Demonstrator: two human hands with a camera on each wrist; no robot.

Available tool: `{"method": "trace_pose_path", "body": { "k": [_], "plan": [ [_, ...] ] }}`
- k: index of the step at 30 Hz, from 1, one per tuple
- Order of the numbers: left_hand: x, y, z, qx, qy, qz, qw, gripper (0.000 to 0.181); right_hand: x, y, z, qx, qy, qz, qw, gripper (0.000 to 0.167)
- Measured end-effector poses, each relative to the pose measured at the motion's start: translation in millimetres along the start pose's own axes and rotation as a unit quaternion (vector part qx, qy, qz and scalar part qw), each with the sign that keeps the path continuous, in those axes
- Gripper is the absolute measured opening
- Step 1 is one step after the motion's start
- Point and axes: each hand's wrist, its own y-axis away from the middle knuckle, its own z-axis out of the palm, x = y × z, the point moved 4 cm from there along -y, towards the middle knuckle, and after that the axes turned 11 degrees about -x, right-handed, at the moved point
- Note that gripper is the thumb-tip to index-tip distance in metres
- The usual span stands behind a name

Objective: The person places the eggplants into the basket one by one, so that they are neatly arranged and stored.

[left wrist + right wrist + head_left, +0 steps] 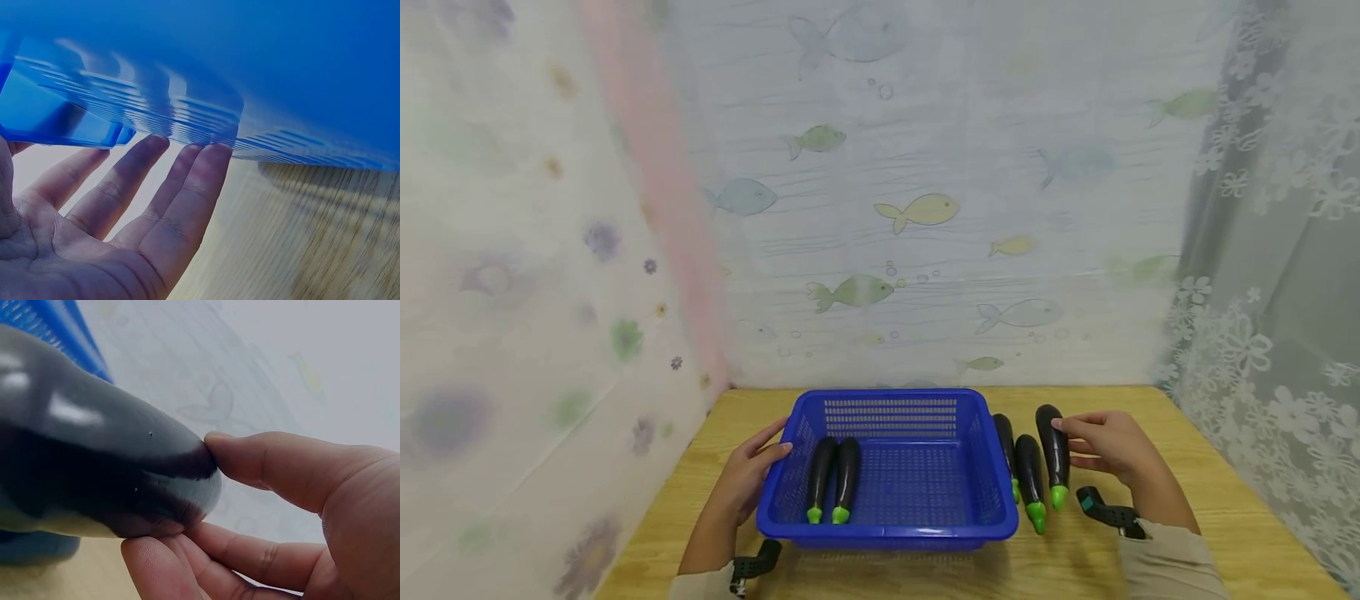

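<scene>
At the left side of a blue plastic basket (910,531), my left hand (748,475) holds the rim, its thumb over the edge. In the left wrist view its fingers (187,200) touch the basket's outer wall (206,119) from below. My right hand (1108,446) pinches the rounded end of a dark purple eggplant (1054,450), thumb on one side and fingers on the other; the right wrist view shows this eggplant (106,444) close up. Its green stem end points toward me. Two more eggplants, one nearer (1031,479) and one partly hidden (1004,446), lie between it and the basket.
Inside the basket, two eggplants, one left (822,475) and one right (847,475), lie side by side near the left wall. Everything stands on a wood-grain table (1225,508). Behind it hangs a fish-patterned curtain (925,275), with a flowered curtain (550,375) along the left.
</scene>
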Motion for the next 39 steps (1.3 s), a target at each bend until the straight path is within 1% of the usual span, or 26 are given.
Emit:
{"method": "trace_pose_path", "body": {
  "k": [6, 10, 13, 18, 24, 32, 39],
  "plan": [
    [-2.4, -1.5, -1.2, 0.003, 0.008, 0.001, 1.0, 0.06, -17.3, -2.0, 9.0, -0.012, 0.01, -0.01, 0.9998, 0.084],
    [-2.8, -1.2, -1.2, 0.002, 0.002, 0.0, 1.0, 0.061, -28.9, -3.7, 17.1, -0.018, 0.005, -0.021, 0.9996, 0.08],
    [-2.6, -0.5, -1.2, 0.008, -0.001, -0.001, 1.0, 0.061, -37.1, -5.9, 23.5, -0.021, 0.001, -0.029, 0.9994, 0.076],
    [-1.9, 0.2, -1.7, 0.011, 0.005, -0.004, 0.9999, 0.06, -48.8, -9.5, 34.1, -0.026, -0.009, -0.039, 0.9989, 0.07],
    [-1.1, 0.6, -0.4, 0.004, 0.002, -0.003, 1.0, 0.062, -57.1, -9.6, 45.1, -0.032, -0.024, -0.043, 0.9983, 0.068],
    [-0.5, 0.1, -0.5, 0.008, 0.003, -0.001, 1.0, 0.061, -66.8, -19.9, 63.8, -0.028, -0.005, -0.037, 0.9989, 0.069],
    [-2.2, -0.1, 0.2, 0.009, 0.005, -0.001, 0.9999, 0.063, -75.2, -29.6, 82.4, -0.03, -0.003, -0.037, 0.9989, 0.059]
  ]
}}
